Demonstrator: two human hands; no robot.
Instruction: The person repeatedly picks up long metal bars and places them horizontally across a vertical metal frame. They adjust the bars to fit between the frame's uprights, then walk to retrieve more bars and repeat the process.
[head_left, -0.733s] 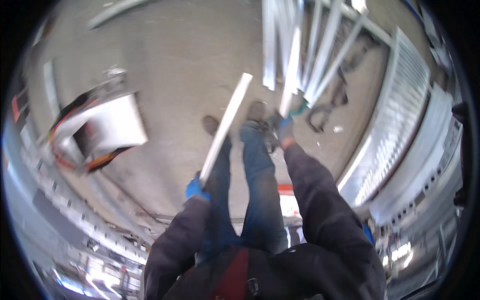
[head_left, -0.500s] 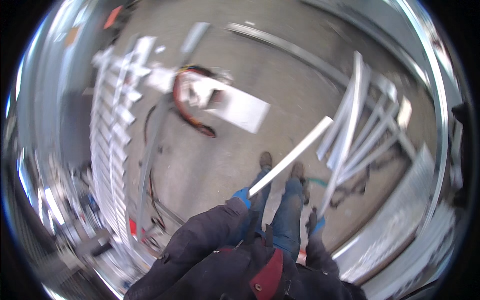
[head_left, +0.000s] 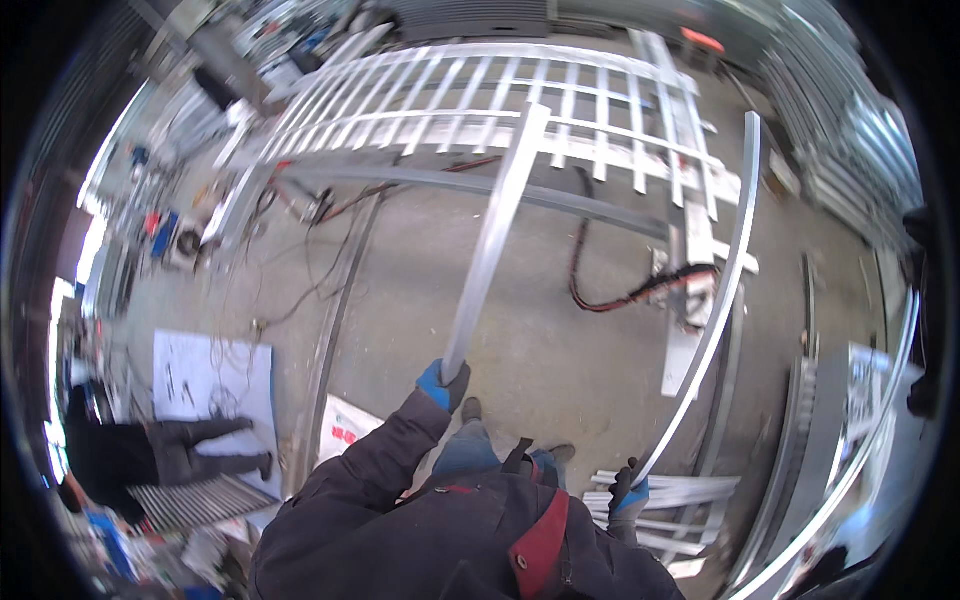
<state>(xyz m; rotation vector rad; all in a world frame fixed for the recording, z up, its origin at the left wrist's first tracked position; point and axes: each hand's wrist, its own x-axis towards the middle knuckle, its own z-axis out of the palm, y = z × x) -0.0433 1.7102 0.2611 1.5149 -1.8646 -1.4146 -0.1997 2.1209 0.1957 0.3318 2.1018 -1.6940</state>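
Observation:
My left hand (head_left: 443, 384), in a blue and dark glove, is closed round the lower end of a pale square metal tube (head_left: 490, 235). That tube slants up and away, its far end overlapping a slatted metal railing panel (head_left: 470, 118). On the right my right hand (head_left: 628, 494), gloved the same way, grips the lower end of a second, long pale metal bar (head_left: 722, 300). This bar rises toward the panel's right end and looks bent by the lens. The panel rests on a grey metal frame (head_left: 560, 200) across from me.
Loose metal bars (head_left: 690, 490) lie by my right side. Red and dark cables (head_left: 610, 305) hang from the frame and others trail over the floor. A person (head_left: 180, 455) bends beside a white sheet (head_left: 225, 365) at left. Stacked metal profiles (head_left: 840, 140) stand at far right.
My view has swung round, bringing the railing panel ahead and the other person in at left. Both hands keep hold of their bars; the loose bars now appear lower right.

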